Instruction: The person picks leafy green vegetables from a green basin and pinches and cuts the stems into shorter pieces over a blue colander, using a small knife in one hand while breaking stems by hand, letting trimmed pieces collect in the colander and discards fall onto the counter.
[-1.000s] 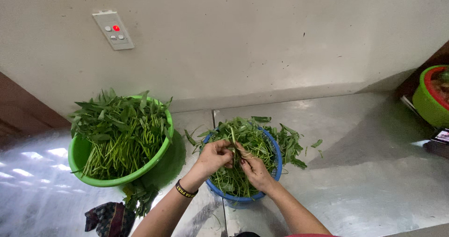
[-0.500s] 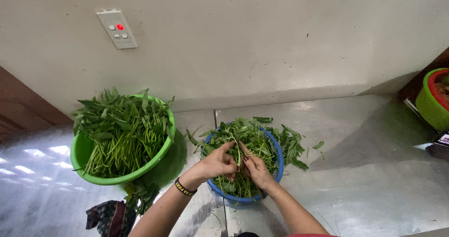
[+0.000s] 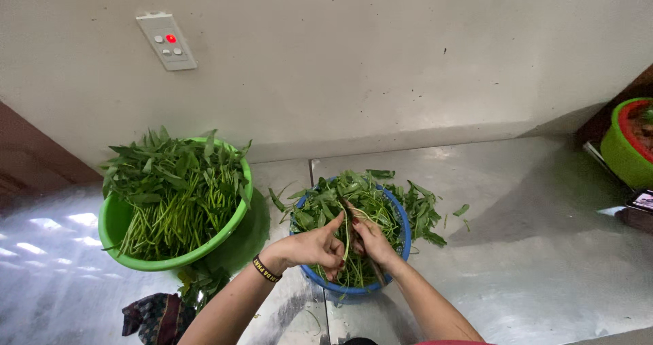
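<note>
Both hands work over the blue basket (image 3: pixel 401 231), which sits on the steel counter (image 3: pixel 530 250) near its front edge. The left hand (image 3: pixel 314 247) and right hand (image 3: pixel 371 239) meet above the middle of the basket, close together, fingertips almost touching. Between them is a green stalk (image 3: pixel 347 239); its long axis runs roughly front to back, the far end toward the wall (image 3: pixel 381 59), the near end hanging down toward the basket's front rim. The left forefinger is stretched out along the stalk and the other left fingers are curled in; the right fingers are bunched and pinched on the stalk. A dark band (image 3: pixel 266 269) is on the left wrist.

Loose leaves (image 3: pixel 425 212) spill over the basket's right rim onto the counter. The green bowl (image 3: pixel 112 226), heaped with long-stemmed greens (image 3: pixel 173 192), stands to the left, near the basket but apart from it; those stems also run mostly front to back. A dark cloth (image 3: pixel 153 316) lies in front of the bowl.

Open counter extends to the right of the basket as far as a second green tub (image 3: pixel 622 154) at the far right edge. A switch plate (image 3: pixel 166 41) is mounted on the wall above the bowl.
</note>
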